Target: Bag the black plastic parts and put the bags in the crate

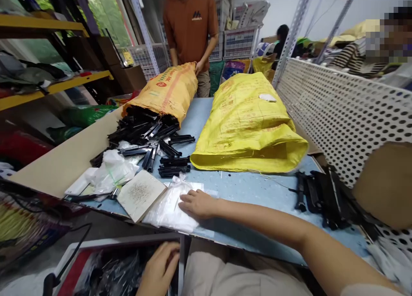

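My right hand (pixel 197 203) lies with its fingers spread on a pile of thin white plastic bags (pixel 170 206) at the table's near edge. Down at the crate, my left hand (pixel 161 266) is beside the inner rim, its fingers loosely bent and nothing visible in them. Dark items in clear plastic wrapping fill the crate (pixel 189 240) below. A square whitish board (pixel 141 195) with grey specks touches the left side of the bags. Left of it are a hammer (pixel 114 194) and crumpled clear plastic (pixel 114 173).
Black plastic parts (pixel 144 133) spill from an orange woven sack (pixel 167 92), held by a person in an orange shirt (pixel 190 25). A yellow sack (pixel 247 120) lies on the blue table (pixel 251 193). More black parts (pixel 322 197) sit by the perforated white panel (pixel 347 103).
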Demonstrator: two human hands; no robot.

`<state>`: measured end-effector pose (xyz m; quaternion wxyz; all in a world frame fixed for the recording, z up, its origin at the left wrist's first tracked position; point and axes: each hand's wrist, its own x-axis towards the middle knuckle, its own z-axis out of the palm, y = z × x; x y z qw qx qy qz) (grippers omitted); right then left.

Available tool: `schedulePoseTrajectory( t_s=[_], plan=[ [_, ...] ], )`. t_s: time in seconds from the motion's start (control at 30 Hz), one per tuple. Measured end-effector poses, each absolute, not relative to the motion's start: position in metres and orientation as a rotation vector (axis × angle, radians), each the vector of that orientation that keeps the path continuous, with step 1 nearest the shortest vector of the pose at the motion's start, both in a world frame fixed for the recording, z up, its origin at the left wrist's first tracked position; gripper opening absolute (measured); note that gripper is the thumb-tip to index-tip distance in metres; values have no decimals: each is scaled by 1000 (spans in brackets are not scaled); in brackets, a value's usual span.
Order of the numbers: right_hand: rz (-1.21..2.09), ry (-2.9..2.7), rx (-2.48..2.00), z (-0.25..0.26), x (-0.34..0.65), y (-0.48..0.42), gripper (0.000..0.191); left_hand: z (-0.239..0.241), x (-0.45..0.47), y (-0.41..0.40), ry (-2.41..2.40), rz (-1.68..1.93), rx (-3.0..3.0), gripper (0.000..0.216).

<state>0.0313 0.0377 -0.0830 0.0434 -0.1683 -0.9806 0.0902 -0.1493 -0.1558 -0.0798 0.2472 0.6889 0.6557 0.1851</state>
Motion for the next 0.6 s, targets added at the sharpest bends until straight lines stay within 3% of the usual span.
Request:
schedulePoseTrajectory(
  t_s=[0.17,0.33,0.5,0.6],
  plan=[
    [244,-3045,-478,-83,26,57,36,-82,-142,-65,2096,770,2239,32],
    [286,-3000,-492,-89,26,52,41,-81,-170,-39,2585,437,2136,35],
    [386,-2931,-563,-96,12,45,49,-77,-188,-37,2516,222,2227,35],
    [434,-2908,-603,-98,4,44,50,-73,-186,-38,2498,215,2222,23]
  ],
)
